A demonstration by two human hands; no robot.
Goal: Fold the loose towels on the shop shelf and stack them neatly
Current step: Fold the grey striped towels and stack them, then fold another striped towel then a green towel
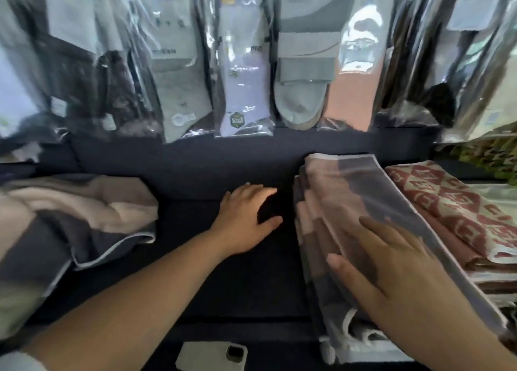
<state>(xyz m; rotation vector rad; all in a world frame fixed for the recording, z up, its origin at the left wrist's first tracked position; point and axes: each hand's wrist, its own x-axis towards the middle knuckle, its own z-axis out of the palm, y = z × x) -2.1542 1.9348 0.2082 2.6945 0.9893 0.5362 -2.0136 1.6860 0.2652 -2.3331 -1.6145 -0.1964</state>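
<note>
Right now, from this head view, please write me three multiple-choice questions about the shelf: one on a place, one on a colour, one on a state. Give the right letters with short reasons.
1. Where does the right hand rest?
A. on the loose pile at the left
B. on the folded pink and grey stack
C. on the patterned towels at far right

2. What colour is the pattern on the patterned towels?
A. red
B. blue
C. green

3. In what state is the loose pile?
A. folded flat
B. rolled tight
C. crumpled and unfolded

Answers:
1 B: its straight fingers lie flat on the top towel of that stack.
2 A: red diamond shapes show on a cream ground.
3 C: it bulges, with uneven edges.
</note>
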